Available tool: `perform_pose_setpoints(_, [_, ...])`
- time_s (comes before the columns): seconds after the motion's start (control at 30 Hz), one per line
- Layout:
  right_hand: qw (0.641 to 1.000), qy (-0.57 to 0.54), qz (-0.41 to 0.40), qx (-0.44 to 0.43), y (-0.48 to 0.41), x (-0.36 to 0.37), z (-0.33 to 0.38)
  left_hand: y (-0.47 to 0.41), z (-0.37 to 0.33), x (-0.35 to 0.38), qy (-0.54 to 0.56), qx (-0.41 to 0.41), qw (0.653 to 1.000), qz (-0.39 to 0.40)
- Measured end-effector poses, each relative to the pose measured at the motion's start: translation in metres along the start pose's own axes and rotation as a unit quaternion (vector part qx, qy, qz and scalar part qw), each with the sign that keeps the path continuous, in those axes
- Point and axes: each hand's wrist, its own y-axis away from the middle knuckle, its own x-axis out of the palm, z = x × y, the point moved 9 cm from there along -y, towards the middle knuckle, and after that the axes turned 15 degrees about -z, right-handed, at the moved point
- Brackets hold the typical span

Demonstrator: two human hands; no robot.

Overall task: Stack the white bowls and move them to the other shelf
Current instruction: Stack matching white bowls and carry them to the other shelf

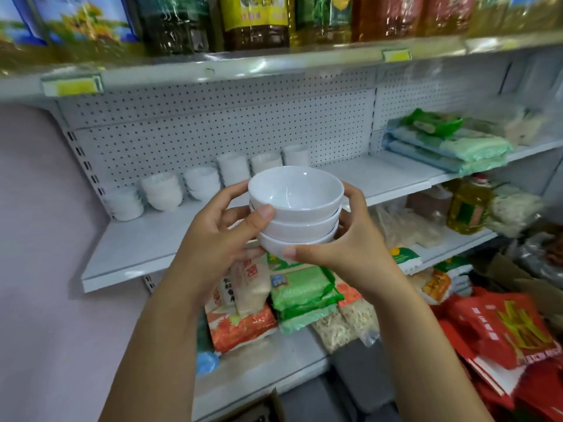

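Left hand (219, 229) and right hand (350, 239) grasp stack of three glossy white bowls (295, 211) | likely light, slippery, breakable | support sides and base

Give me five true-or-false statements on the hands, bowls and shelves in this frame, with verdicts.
1. The left hand and the right hand together hold a stack of white bowls. True.
2. The held stack rests on a shelf. False: it is held in the air in front of the shelves.
3. More white bowls stand along the back of the middle shelf. True.
4. The top bowl of the held stack is full of rice. False: it is empty.
5. Bottles stand on the top shelf. True.
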Motion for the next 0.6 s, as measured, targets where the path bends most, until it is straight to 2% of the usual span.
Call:
perform_pose_setpoints(0.3, [0.998, 0.029, -0.043, 0.037, -0.089, 0.021, -0.071, -0.120, 0.070, 0.035, 0.003, -0.044, 0.996, 0.076])
perform_pose_setpoints(0.6, [0.997, 0.028, -0.026, 0.066, -0.219, 0.042, -0.174, -0.247, 0.167, 0.099, 0.016, -0.080, 0.995, 0.064])
